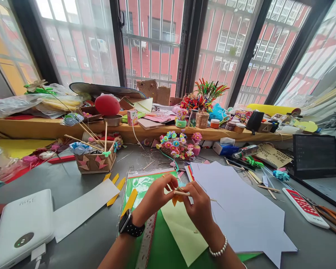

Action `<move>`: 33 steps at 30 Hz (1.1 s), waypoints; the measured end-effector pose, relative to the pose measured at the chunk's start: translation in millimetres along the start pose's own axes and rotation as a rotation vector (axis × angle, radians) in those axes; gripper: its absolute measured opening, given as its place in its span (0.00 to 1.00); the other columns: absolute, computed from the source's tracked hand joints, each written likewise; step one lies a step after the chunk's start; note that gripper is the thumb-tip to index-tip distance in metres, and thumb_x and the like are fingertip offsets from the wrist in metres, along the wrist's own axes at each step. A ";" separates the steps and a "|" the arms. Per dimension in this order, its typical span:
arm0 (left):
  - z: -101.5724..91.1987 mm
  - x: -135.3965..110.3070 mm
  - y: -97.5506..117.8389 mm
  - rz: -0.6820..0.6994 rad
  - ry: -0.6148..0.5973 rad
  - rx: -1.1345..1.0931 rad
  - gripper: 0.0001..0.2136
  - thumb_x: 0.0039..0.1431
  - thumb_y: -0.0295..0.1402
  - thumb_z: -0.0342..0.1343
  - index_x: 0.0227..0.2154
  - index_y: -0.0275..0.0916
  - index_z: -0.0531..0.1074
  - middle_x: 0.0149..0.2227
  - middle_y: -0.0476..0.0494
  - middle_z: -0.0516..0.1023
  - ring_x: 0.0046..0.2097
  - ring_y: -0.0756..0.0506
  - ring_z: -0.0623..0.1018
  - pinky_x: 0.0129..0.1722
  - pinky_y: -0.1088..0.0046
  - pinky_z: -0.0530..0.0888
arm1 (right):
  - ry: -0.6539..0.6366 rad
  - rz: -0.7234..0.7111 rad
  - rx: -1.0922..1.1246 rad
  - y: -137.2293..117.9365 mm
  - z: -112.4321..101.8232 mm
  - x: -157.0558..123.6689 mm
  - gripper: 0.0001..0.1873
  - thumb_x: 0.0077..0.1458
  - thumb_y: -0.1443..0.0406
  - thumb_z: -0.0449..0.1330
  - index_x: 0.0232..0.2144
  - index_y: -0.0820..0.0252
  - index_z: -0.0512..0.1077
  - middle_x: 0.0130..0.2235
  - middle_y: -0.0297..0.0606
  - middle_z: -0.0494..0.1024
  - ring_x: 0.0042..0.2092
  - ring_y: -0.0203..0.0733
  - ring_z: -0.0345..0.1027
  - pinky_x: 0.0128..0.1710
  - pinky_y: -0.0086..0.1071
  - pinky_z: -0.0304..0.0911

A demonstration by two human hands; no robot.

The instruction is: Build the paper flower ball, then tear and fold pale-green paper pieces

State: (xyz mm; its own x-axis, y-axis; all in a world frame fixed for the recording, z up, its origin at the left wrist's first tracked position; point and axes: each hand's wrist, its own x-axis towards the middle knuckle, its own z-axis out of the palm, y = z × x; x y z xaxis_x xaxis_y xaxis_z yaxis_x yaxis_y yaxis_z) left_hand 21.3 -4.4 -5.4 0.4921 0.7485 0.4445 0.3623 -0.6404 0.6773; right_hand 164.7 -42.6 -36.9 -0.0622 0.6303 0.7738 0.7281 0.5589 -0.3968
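My left hand [156, 196], with a black watch on the wrist, and my right hand [199, 206], with a bead bracelet, meet over the grey table. Both pinch a thin wooden stick [182, 193] that lies level between the fingertips. A small orange-yellow paper piece [175, 200] hangs from the stick just under my fingers. Beneath my hands lie a green paper sheet [141, 185] in a clear sleeve and a pale yellow-green sheet [181, 233].
White paper sheets [240, 209] spread to the right, with a red calculator [305, 207] and a laptop [315, 158] beyond. A white power bank [22, 224] lies front left. A cardboard box [96, 160] of sticks, paper flowers [176, 145] and a cluttered window ledge [44, 127] fill the back.
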 end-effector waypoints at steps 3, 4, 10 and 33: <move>1.9 -0.4 -1.5 0.004 0.002 0.009 0.02 0.49 0.29 0.52 0.25 0.38 0.64 0.27 0.50 0.69 0.29 0.50 0.70 0.30 0.75 0.68 | 0.008 0.008 0.003 0.0 1.0 0.0 0.06 0.50 0.71 0.51 0.25 0.59 0.66 0.25 0.35 0.67 0.26 0.36 0.62 0.25 0.27 0.59; 2.5 -0.5 -1.8 0.004 0.001 0.010 0.02 0.49 0.29 0.52 0.25 0.38 0.64 0.27 0.50 0.69 0.29 0.50 0.69 0.30 0.75 0.68 | 0.013 0.008 0.004 0.2 1.0 0.1 0.06 0.50 0.71 0.51 0.25 0.59 0.66 0.25 0.35 0.67 0.26 0.36 0.61 0.25 0.27 0.59; 5.0 -0.3 -1.3 0.001 0.002 0.012 0.01 0.49 0.27 0.50 0.25 0.38 0.64 0.27 0.50 0.69 0.30 0.50 0.69 0.31 0.74 0.67 | 0.034 -0.006 0.008 2.2 0.2 1.1 0.08 0.52 0.71 0.49 0.27 0.59 0.67 0.26 0.36 0.68 0.27 0.36 0.63 0.25 0.27 0.60; -19.1 -0.6 2.0 -0.092 -0.185 -0.145 0.04 0.49 0.30 0.52 0.23 0.36 0.68 0.25 0.50 0.71 0.30 0.50 0.71 0.30 0.77 0.66 | -0.240 0.029 0.260 5.1 -13.3 8.2 0.09 0.52 0.68 0.52 0.35 0.57 0.70 0.32 0.37 0.68 0.33 0.37 0.65 0.32 0.30 0.63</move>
State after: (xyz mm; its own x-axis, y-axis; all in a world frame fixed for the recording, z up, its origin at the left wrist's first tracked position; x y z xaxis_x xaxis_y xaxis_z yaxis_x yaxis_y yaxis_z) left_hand 6.6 -2.8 6.9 0.6039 0.7497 0.2708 0.3013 -0.5292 0.7932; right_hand 177.0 -41.7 -26.0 -0.2251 0.7392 0.6347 0.5356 0.6381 -0.5532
